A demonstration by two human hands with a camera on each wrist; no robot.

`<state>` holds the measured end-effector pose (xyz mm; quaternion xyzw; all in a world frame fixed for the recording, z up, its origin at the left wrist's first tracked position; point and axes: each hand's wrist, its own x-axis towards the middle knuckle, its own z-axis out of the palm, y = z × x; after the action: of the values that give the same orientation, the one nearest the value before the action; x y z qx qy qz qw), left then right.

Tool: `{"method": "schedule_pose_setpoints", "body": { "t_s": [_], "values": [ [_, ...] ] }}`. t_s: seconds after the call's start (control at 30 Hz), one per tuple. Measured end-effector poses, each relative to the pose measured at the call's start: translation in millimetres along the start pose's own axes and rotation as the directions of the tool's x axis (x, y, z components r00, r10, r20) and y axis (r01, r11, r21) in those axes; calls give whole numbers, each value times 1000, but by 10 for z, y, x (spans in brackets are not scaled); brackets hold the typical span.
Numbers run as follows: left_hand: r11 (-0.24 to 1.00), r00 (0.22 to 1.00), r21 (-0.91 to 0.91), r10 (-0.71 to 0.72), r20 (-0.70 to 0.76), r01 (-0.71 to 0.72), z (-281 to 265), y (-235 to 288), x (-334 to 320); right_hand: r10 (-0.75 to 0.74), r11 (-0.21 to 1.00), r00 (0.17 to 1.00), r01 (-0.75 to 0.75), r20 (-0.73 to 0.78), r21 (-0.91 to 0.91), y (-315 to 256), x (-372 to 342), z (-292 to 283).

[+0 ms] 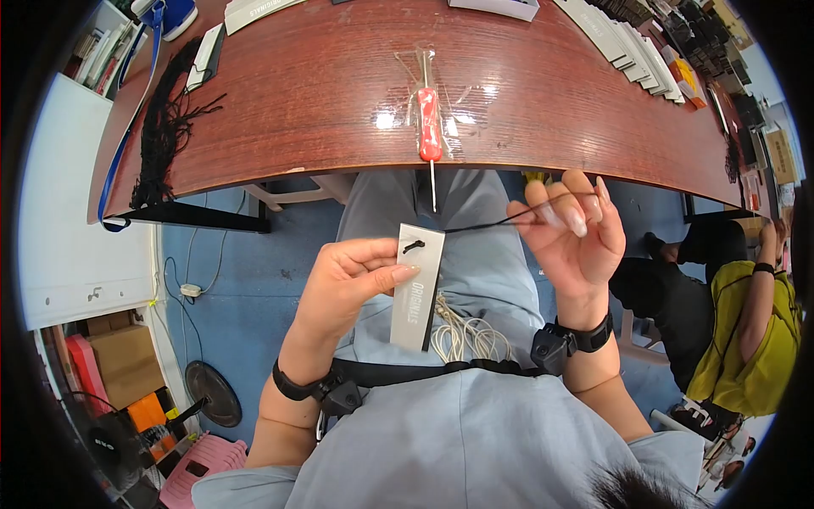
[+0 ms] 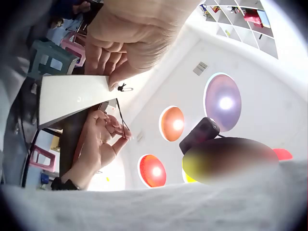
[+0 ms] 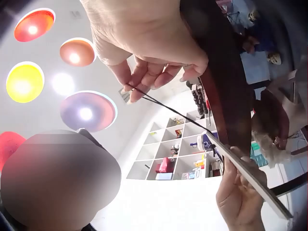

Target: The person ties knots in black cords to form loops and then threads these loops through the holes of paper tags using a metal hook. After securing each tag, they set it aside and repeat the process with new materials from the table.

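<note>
Tag: a pale grey card [image 1: 415, 297] printed ORIGINALS, held up over the lap, in front of the tabletop [image 1: 297, 102] and clear of its edge.
Left hand: the left hand [image 1: 352, 276] pinches the card's side between thumb and fingers, just below the black knot [image 1: 414, 247] on its face.
Right hand: the right hand [image 1: 581, 233] holds the far end of a black cord [image 1: 483, 226] at its fingertips, other fingers loosely bent; the cord runs taut from the card's upper end.
Red-handled tool: lies on the tabletop amid clear film, the handle [image 1: 430, 127] at the front edge; its thin metal shaft juts over the lap, ending near the card's top, in the space between the hands.
Lap: looped cream strings [image 1: 466, 335] beside and partly behind the card.
Tabletop left: a heap of black cords [image 1: 165, 127] along the side, a blue strap [image 1: 127, 148] hanging past it.
Tabletop right: a fanned row of pale cards [image 1: 623, 47], an orange box [image 1: 685, 81] by its end.
Neighbour: a person in a yellow-green top [image 1: 738, 331], seated on the right, well apart from the card.
Floor left: a pink case [image 1: 203, 471] and a white cable block [image 1: 192, 290].
</note>
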<state>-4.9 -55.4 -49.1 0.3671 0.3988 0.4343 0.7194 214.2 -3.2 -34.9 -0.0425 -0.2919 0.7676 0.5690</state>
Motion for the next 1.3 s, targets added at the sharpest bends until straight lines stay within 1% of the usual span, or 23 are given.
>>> {"method": "schedule_pose_setpoints", "body": {
  "t_s": [0.07, 0.1, 0.17, 0.2, 0.23, 0.3, 0.37, 0.4, 0.5, 0.53, 0.57, 0.6, 0.63, 0.77, 0.83, 0.9, 0.93, 0.97, 1.03, 1.07, 1.1, 1.17, 1.3],
  "values": [
    [999, 998, -32, -43, 38, 44, -7, 5, -7, 155, 981, 986, -161, 63, 111, -60, -25, 10],
    [994, 993, -59, -84, 84, 89, -10, 3, -12, 155, 981, 986, -161, 62, 111, -57, -28, 42],
    [987, 983, -83, -126, 133, 138, 9, 1, -16, 188, 980, 980, -184, 63, -77, -27, -31, 156],
    [986, 982, -71, -144, 121, 153, 39, 10, -15, 231, 924, 973, -219, 2, -313, -10, -19, 233],
    [984, 981, -59, -161, 109, 168, 64, 24, -16, 329, 823, 944, -292, -12, -488, -9, 9, 288],
    [990, 987, -4, -138, 87, 139, 94, 58, -29, 314, 416, 948, -93, 46, -905, 100, 30, 307],
    [992, 991, 51, -115, 66, 111, 137, 76, -41, 321, 194, 942, 38, 100, -980, 177, 31, 328],
    [991, 992, 65, -117, 49, 114, 173, 74, -41, 197, 260, 978, 16, 69, -965, 258, 1, 307],
    [988, 990, 88, -133, 50, 128, 166, 87, -51, 76, 292, 995, -89, -70, -952, 203, 20, 317],
    [985, 987, 98, -148, 70, 140, 154, 94, -53, 22, 397, 995, -99, -99, -913, 116, 59, 353],
    [985, 986, 97, -150, 72, 143, 142, 104, -67, -139, 341, 990, 42, -6, -939, 63, 89, 291],
    [980, 983, 110, -171, 67, 163, 130, 119, -93, -243, 283, 970, 62, -9, -957, -30, 104, 279],
    [976, 980, 124, -190, 62, 182, 116, 141, -110, -347, 327, 938, 109, -12, -939, -118, 123, 234],
    [969, 963, 137, -225, 147, 206, 70, 264, -152, -415, 301, 907, 214, 75, -929, -186, 174, 274],
    [973, 935, 121, -223, 277, 196, 36, 302, -136, -437, 312, 894, 252, 97, -916, -102, 200, 263],
    [970, 891, 63, -240, 386, 234, -88, 293, -111, -420, 272, 903, 223, 93, -936, 37, 234, 179],
    [959, 834, 8, -252, 491, 285, -137, 283, -69, -311, 287, 950, 130, 36, -949, 101, 251, 141],
    [964, 833, 22, -241, 499, 266, -141, 253, -60, -202, 287, 979, 40, -20, -957, 142, 271, 132],
    [906, 961, -420, 64, 270, 58, -96, 191, -82, -277, 149, 961, 48, 5, -988, 138, 255, 232],
    [905, 987, -416, 133, 92, -83, -21, 296, -80, -317, 65, 948, 48, 24, -997, 114, 219, 256],
    [909, 956, -315, 220, -194, -274, 128, 363, -59, -299, 43, 952, 88, 71, -995, 78, 173, 323],
    [877, 918, -299, 306, -254, -375, 151, 426, -40, -38, 154, 995, 96, 92, -983, 97, 108, 539],
    [862, 906, -288, 370, -207, -417, 237, 373, -16, 335, 94, 942, 0, 32, -996, 224, 58, 751]
  ]
}}
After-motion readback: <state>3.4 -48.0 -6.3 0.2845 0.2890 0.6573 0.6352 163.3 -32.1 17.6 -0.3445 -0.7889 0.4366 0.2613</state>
